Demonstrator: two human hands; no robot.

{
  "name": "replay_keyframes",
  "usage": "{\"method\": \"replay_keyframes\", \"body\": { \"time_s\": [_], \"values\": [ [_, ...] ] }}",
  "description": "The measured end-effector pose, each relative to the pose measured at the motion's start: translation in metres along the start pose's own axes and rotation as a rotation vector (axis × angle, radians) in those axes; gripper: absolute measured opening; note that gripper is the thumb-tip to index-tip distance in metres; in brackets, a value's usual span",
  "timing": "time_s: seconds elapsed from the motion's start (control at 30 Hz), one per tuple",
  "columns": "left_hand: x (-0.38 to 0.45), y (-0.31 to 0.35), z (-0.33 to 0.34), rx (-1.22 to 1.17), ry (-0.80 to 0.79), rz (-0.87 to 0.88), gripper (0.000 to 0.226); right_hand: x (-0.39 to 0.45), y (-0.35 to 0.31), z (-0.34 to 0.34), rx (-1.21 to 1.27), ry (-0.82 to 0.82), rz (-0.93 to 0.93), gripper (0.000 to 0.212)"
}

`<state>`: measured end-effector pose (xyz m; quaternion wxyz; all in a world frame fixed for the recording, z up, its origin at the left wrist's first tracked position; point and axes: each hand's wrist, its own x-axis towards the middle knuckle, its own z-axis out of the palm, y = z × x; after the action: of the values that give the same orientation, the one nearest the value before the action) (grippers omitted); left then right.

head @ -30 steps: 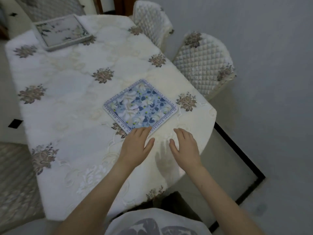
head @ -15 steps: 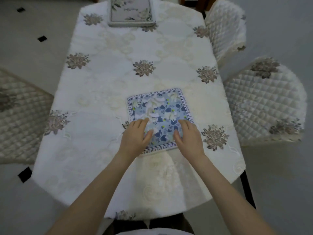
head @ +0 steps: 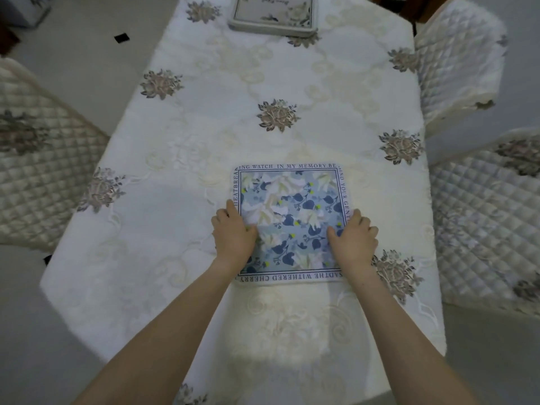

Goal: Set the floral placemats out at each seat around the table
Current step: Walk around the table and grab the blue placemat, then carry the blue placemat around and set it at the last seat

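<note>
A blue floral placemat (head: 292,222) lies flat on the white embroidered tablecloth (head: 204,141), just below the middle of the frame and near the table's lower end, its edges running square with the cloth. A border of printed lettering frames the blue and cream flowers. The left hand (head: 233,233) rests on the mat's left edge, palm down, fingers loosely together and reaching past the border onto the cloth, thumb laid on the print; it presses flat and grips nothing. The right hand (head: 353,236) mirrors it on the right edge, palm down, fingers curled a little over the side, thumb pointing in across the pattern; whether those fingertips tuck under the edge I cannot tell. Both bare forearms come up from the bottom of the frame. At the top centre, at the table's far end, sits a second mat (head: 273,11) in paler grey tones, partly cut off by the frame's edge. Quilted chairs stand around: one at the left side (head: 38,171), one at the upper right (head: 458,62), and another at the right (head: 485,217), all close against the table. Grey-brown embroidered flower motifs (head: 277,115) dot the cloth.
</note>
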<state>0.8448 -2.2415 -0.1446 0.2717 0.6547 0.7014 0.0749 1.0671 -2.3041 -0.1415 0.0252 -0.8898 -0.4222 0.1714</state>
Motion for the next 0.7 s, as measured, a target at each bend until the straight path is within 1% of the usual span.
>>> {"method": "replay_keyframes", "body": {
  "time_s": [0.07,0.13,0.2,0.23,0.33,0.53,0.7],
  "values": [
    [0.002,0.0,0.0,-0.109,-0.001,-0.093,0.073,0.002,0.0,-0.002,0.065,-0.003,0.024,0.066],
    [0.003,-0.002,-0.001,-0.229,-0.013,-0.146,0.056,0.005,0.002,-0.006,0.175,-0.005,0.068,0.058],
    [-0.001,-0.006,-0.003,-0.369,-0.038,-0.137,0.039,0.008,0.006,-0.011,0.284,-0.007,0.095,0.049],
    [-0.004,-0.007,-0.003,-0.427,-0.048,-0.121,0.037,0.008,0.008,-0.013,0.341,-0.009,0.094,0.044],
    [-0.015,-0.008,-0.006,-0.489,-0.022,-0.053,0.041,-0.002,0.007,-0.017,0.459,-0.002,0.017,0.032],
    [-0.043,0.004,-0.03,-0.488,0.014,0.064,0.043,-0.035,-0.007,-0.032,0.438,0.082,-0.169,0.017],
    [-0.071,-0.005,-0.065,-0.492,0.106,0.075,0.042,-0.07,-0.029,-0.047,0.45,0.111,-0.309,0.01]
  ]
}}
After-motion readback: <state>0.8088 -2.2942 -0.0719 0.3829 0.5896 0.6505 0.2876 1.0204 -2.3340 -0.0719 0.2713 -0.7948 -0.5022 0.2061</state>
